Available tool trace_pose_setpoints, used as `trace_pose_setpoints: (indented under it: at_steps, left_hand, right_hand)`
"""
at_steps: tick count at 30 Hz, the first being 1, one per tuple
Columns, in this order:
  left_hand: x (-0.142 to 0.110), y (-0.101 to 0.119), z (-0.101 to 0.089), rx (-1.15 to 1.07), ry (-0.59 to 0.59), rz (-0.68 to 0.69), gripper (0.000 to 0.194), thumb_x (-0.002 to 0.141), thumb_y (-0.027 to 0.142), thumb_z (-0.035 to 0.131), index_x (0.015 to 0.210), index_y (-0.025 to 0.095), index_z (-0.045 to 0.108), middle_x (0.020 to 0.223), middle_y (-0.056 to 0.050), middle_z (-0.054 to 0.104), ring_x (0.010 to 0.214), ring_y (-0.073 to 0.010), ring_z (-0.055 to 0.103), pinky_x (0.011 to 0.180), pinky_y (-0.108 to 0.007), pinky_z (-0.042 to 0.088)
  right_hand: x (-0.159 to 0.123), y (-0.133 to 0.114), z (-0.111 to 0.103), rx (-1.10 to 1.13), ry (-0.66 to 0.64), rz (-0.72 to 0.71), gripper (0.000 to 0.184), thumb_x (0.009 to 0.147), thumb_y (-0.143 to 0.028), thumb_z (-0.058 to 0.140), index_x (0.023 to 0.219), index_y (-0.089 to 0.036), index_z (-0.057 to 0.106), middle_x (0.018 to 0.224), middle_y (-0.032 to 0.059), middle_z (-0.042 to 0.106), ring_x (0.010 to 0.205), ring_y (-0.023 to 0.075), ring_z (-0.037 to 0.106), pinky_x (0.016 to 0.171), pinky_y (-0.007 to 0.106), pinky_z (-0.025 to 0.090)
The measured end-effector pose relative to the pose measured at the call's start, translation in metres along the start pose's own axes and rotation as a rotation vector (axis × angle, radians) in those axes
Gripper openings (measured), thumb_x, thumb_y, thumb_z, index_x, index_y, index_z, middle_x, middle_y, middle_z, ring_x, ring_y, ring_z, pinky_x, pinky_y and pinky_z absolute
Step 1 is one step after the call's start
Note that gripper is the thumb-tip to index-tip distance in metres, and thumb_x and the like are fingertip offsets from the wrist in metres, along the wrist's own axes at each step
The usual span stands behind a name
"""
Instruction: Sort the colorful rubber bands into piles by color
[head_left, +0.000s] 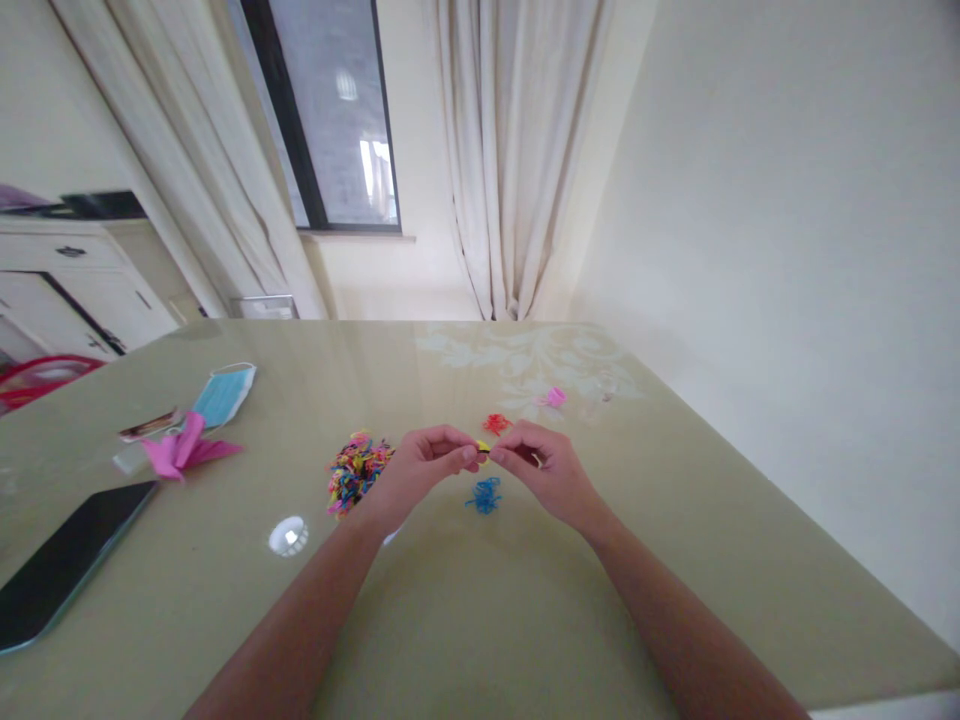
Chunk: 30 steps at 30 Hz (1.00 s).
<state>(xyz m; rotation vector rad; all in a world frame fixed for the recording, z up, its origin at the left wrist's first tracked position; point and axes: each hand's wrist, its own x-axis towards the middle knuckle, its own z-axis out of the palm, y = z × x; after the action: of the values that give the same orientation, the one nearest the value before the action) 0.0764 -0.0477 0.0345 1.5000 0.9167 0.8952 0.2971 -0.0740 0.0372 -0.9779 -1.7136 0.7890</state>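
Note:
Over the middle of the table, my left hand (433, 458) and my right hand (541, 462) meet with thumbs and fingers pinched. Between their fingertips is a small dark rubber band (484, 451), too small to see in detail. A bit of yellow, perhaps more bands, shows just behind it. Partly covered by my left hand and wrist, a mixed heap of colourful rubber bands (355, 470) lies to the left. A small blue pile of bands (486, 495) sits just nearer than my fingertips, and a red pile (496, 424) lies just beyond them.
Farther right on the glossy table (675, 560) lies a small pink pile (555, 397). To the left are a dark phone (67, 560), a pink folded-paper shape (184, 450) and a blue face mask (226, 394). A wall stands along the right side.

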Motion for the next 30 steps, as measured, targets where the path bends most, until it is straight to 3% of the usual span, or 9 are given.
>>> trace_pose_setpoints:
  at_steps: [2,6,8,10,13,16,22,26,30]
  left_hand:
    - [0.0,-0.001,-0.006,0.297,0.071,0.015,0.033,0.091,0.05,0.068,0.095,0.019,0.078,0.088,-0.007,0.08,0.085,-0.0232,0.073,0.081,-0.035,0.054]
    - [-0.002,-0.01,-0.022,1.159,0.331,-0.037,0.027,0.099,0.033,0.056,0.1,0.018,0.078,0.111,-0.014,0.077,0.11,-0.0339,0.068,0.097,-0.047,0.048]
    - [-0.003,-0.016,-0.028,1.394,0.325,-0.119,0.028,0.099,0.03,0.053,0.105,0.018,0.078,0.118,-0.016,0.075,0.116,-0.037,0.065,0.099,-0.05,0.047]
    - [-0.002,-0.021,-0.032,1.461,0.268,-0.177,0.031,0.101,0.031,0.05,0.106,0.018,0.077,0.116,-0.015,0.075,0.113,-0.0358,0.067,0.097,-0.048,0.048]
    - [0.002,-0.026,-0.037,1.446,0.245,-0.201,0.03,0.101,0.028,0.048,0.103,0.021,0.078,0.11,-0.012,0.076,0.107,-0.0314,0.07,0.093,-0.043,0.048]
    - [0.004,-0.028,-0.038,1.414,0.255,-0.183,0.028,0.099,0.026,0.05,0.1,0.023,0.078,0.107,-0.01,0.078,0.103,-0.0293,0.071,0.091,-0.041,0.047]
    - [0.003,-0.027,-0.034,1.392,0.344,-0.073,0.028,0.098,0.025,0.047,0.095,0.019,0.074,0.105,-0.014,0.077,0.105,-0.0335,0.069,0.091,-0.045,0.046]
    - [0.008,-0.024,-0.03,0.998,0.402,0.044,0.021,0.097,0.028,0.051,0.097,0.021,0.071,0.097,-0.009,0.079,0.092,-0.0265,0.07,0.085,-0.038,0.049]
    - [0.011,-0.017,-0.021,0.454,0.306,0.16,0.023,0.093,0.041,0.062,0.095,0.021,0.073,0.092,-0.005,0.079,0.084,-0.0211,0.07,0.079,-0.032,0.053]
  right_hand:
    - [0.0,-0.004,-0.002,0.083,0.013,0.027,0.024,0.091,-0.042,0.077,0.08,-0.02,0.079,0.072,0.0015,0.065,0.065,0.0144,0.052,0.06,0.029,0.038]
    - [-0.001,-0.014,-0.006,0.234,0.045,0.036,0.027,0.087,-0.045,0.081,0.076,-0.021,0.08,0.067,0.0005,0.063,0.062,0.0137,0.05,0.059,0.029,0.039]
    - [0.0,-0.017,-0.007,0.255,0.056,0.031,0.027,0.086,-0.045,0.082,0.074,-0.021,0.08,0.064,-0.0004,0.061,0.06,0.0128,0.048,0.057,0.029,0.037]
    - [0.001,-0.017,-0.012,0.242,0.057,0.033,0.029,0.086,-0.046,0.082,0.073,-0.02,0.08,0.064,-0.0004,0.06,0.06,0.0125,0.047,0.057,0.028,0.036]
    - [0.003,-0.01,-0.029,0.142,-0.073,0.117,0.03,0.084,-0.047,0.082,0.073,-0.019,0.079,0.065,0.0002,0.063,0.059,0.0121,0.048,0.055,0.027,0.036]
    - [0.004,0.006,-0.054,-0.056,-0.34,0.283,0.028,0.083,-0.044,0.081,0.072,-0.018,0.079,0.062,0.0002,0.065,0.057,0.0128,0.053,0.055,0.026,0.039]
    - [0.004,0.036,-0.083,-0.295,-0.384,0.438,0.02,0.076,-0.036,0.08,0.064,-0.02,0.081,0.062,0.0031,0.073,0.058,0.0175,0.061,0.058,0.029,0.043]
    - [0.003,0.041,-0.085,-0.331,-0.339,0.451,0.025,0.07,-0.038,0.083,0.055,-0.02,0.075,0.051,-0.0011,0.063,0.05,0.0137,0.051,0.05,0.027,0.033]
    - [0.003,0.042,-0.086,-0.399,-0.295,0.457,0.034,0.067,-0.043,0.086,0.05,-0.019,0.068,0.047,-0.0032,0.054,0.047,0.0112,0.042,0.047,0.027,0.026]
